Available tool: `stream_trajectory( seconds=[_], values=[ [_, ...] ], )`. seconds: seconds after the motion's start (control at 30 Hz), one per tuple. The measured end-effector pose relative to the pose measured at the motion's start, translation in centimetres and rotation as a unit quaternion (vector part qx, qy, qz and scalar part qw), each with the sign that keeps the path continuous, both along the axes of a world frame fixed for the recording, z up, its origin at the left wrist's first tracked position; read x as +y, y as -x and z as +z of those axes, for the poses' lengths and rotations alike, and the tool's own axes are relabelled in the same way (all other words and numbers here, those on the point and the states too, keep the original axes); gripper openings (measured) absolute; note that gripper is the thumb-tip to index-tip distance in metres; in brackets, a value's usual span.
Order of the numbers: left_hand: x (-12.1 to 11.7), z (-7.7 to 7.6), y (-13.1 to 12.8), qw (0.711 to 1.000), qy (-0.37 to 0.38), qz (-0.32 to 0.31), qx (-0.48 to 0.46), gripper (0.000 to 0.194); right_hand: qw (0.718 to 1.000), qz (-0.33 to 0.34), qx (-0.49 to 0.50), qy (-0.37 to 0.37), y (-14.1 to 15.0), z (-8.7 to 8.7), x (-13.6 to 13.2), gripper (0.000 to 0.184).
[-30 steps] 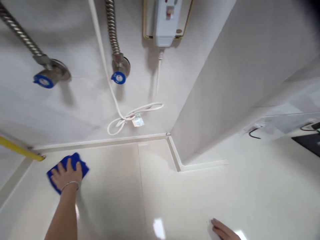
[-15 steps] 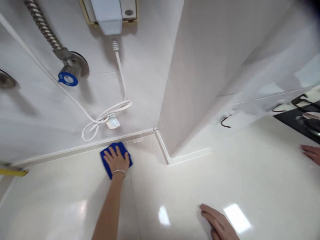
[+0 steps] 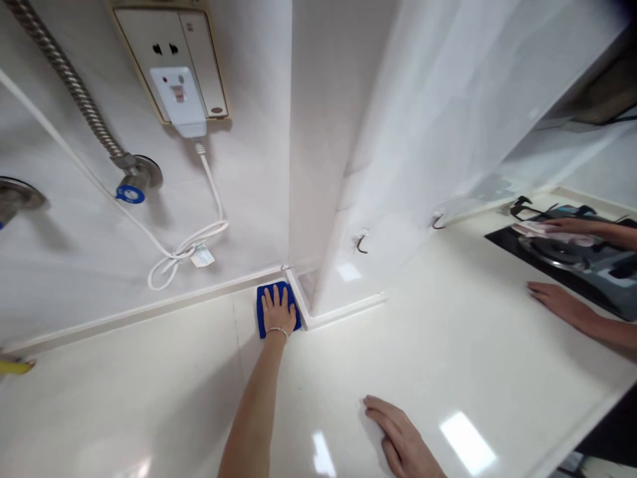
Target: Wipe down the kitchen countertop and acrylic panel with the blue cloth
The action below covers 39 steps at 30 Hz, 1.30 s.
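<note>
**Fingers (image 3: 276, 297) of the left hand (image 3: 279, 320) fan out over a square blue fabric cloth (image 3: 261, 312) at the wall corner**

In the head view, the left hand lies palm down, its fingers apart and flat on the cloth, with a thin silvery bracelet (image 3: 277, 331) at the wrist. The cloth lies on the glossy white bench (image 3: 338, 365), in the inner corner where the pale grey back wall (image 3: 259, 199) meets a jutting pale column (image 3: 323, 146). Its right edge is right beside the raised white strip (image 3: 343, 315) that runs along the column's foot.

The right hand (image 3: 401, 435) rests on the bench nearer the camera, its fingers extended and close together, the thumb lower and set apart from them. It is well apart from the cloth.

Above and left of the cloth, a looped white cable (image 3: 186, 249) with a small pale tag (image 3: 202, 256) hangs against the back wall, below a white plastic plug (image 3: 183, 106) in a gold-rimmed socket plate (image 3: 144, 40). Left of the plug's cord is a metal valve with a blue cap (image 3: 131, 192), fed by a ribbed metal hose (image 3: 74, 79).

At the far right, a co-worker's one hand (image 3: 570, 226) is on a pale pink cloth (image 3: 532, 228) over a black gas stove (image 3: 612, 292); the other hand (image 3: 552, 297) is near the stove's front edge.
</note>
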<state>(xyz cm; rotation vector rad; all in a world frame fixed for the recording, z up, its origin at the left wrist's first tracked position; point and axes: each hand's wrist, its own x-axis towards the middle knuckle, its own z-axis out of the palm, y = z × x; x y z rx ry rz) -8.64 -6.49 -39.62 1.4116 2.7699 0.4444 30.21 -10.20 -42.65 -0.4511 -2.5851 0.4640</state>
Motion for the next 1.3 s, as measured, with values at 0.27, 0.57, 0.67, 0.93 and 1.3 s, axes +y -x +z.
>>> stream_trajectory(
  seconds=[0.27,0.57,0.67,0.93,1.3],
  values=[
    [-7.4,-1.0,-7.6,0.999,-0.016,-0.035,0.018,0.063,1.000,0.006,0.012,0.001,-0.1,-1.0,0.0,0.061],
    [-13.5,-0.9,-19.6,0.988,-0.032,-0.151,-0.005,0.069,1.000,0.005,0.025,0.005,0.2,-1.7,0.1,0.062],
    [-16.1,-0.3,-22.1,0.986,-0.030,-0.162,-0.038,0.067,0.999,0.017,0.048,0.000,-0.3,-2.4,0.5,0.058],
    [-30.0,1.0,-28.0,0.998,-0.003,-0.010,-0.058,0.069,0.994,0.081,0.070,0.009,-1.4,-5.3,2.2,0.051],
    [-47.8,-0.3,-29.3,0.937,0.043,0.345,0.032,0.060,0.995,0.091,0.033,-0.027,-2.0,-3.5,2.1,0.049]
  ],
)
